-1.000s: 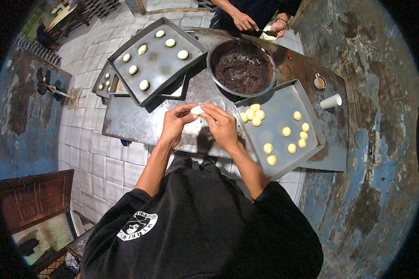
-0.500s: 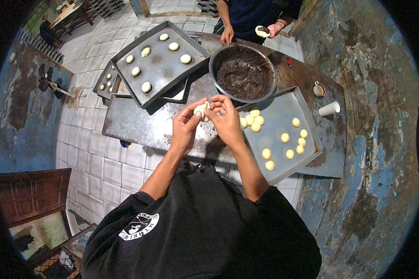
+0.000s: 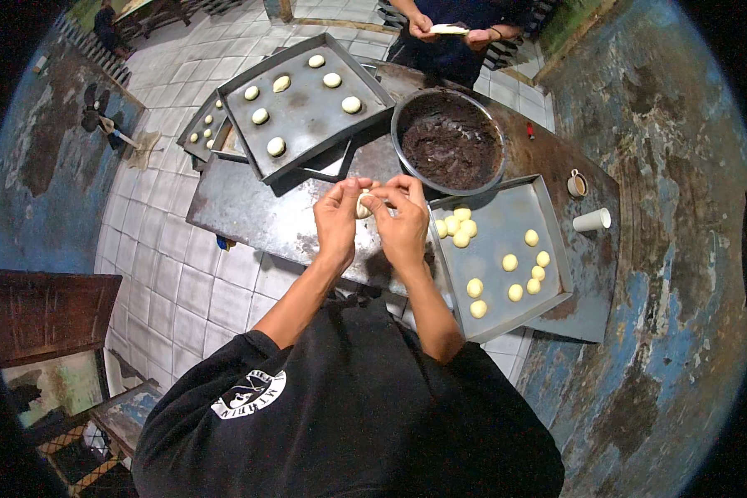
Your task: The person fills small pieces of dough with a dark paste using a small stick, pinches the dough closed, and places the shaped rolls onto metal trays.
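Note:
Between my two hands, just above the near part of the metal table point(image 3: 253, 199), is a pale piece of dough point(image 3: 363, 207). My left hand point(image 3: 338, 217) pinches it from the left, and my right hand point(image 3: 402, 220) grips its other side. Fingers cover most of the dough, so whether it has filling inside is hidden. Just beyond my right hand stands a round metal bowl point(image 3: 500, 170) of dark crumbly filling point(image 3: 450, 149). Near my right forearm, a grey tray point(image 3: 494, 236) carries several pale yellow dough balls point(image 3: 461, 228).
A second tray point(image 3: 307, 91) with several spaced dough pieces rests on other trays at the far left. A cup of brown drink point(image 3: 578, 184) and a white cup lying on its side point(image 3: 592, 220) are at the right. Across the table, another person point(image 3: 448, 50) holds flattened dough.
My fingers have closed further over the dough, which shows less. The other person's hands have come together on a flat dough piece, away from the bowl. The view has shifted slightly.

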Available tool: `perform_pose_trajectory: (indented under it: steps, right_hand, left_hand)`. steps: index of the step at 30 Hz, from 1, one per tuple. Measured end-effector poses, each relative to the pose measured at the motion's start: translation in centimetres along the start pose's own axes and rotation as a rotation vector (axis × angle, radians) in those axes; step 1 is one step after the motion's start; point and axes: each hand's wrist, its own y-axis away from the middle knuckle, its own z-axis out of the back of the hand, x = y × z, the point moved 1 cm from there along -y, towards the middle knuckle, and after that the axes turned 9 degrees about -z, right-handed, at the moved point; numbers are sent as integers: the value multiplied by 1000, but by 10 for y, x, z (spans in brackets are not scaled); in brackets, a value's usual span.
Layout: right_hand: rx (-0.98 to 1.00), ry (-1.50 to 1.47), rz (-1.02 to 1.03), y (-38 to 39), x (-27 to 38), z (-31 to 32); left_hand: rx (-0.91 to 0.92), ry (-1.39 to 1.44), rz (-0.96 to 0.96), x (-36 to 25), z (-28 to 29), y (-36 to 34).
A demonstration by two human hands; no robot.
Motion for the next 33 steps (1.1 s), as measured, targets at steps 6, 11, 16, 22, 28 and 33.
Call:
perform_pose_trajectory:
  steps: [6, 11, 16, 22, 28, 33]
  right_hand:
    - [246, -355, -492, -7, -5, 2]
    - [290, -350, -330, 3, 8, -6]
    - [187, -242, -83, 2, -3, -16]
    - [580, -643, -742, -23, 0, -24]
    - [324, -298, -517, -7, -3, -88]
    - [372, -315, -429, -15, 14, -141]
  left_hand:
    - [197, 251, -17, -12, 3, -2]
    - [12, 128, 376, -10, 38, -2]
    - [48, 126, 368, -24, 37, -3]
    - [176, 120, 108, -16, 52, -8]
    - [-85, 96, 64, 12, 73, -41]
    - [-203, 120, 279, -4, 116, -85]
